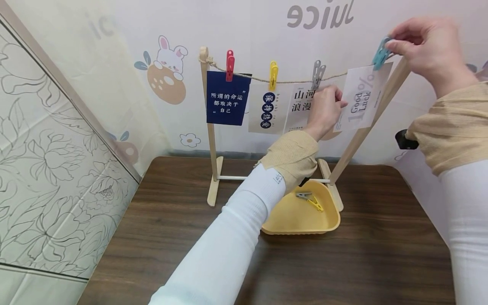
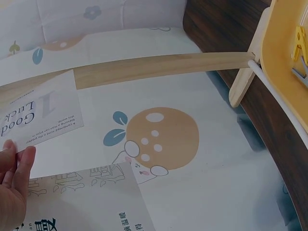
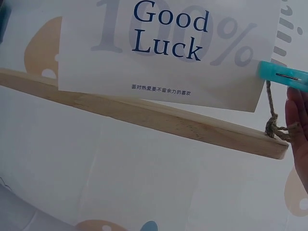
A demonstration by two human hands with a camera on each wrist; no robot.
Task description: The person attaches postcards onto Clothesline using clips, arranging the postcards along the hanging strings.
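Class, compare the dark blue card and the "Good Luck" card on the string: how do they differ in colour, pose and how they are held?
The dark blue card has white writing and hangs straight from a red peg, untouched. The Good Luck card is white, tilted, steadied by the left hand, while the right hand pinches a blue peg at its top. Both hang on the string.

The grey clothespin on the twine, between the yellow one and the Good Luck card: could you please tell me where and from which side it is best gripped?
Grip the grey clothespin by its two splayed upper tails, which stick up above the twine, probably coming from above. Its biting end sits on the twine, at the card below it. Pinch the tails with thumb and forefinger; the left hand lies just below, so from below is crowded.
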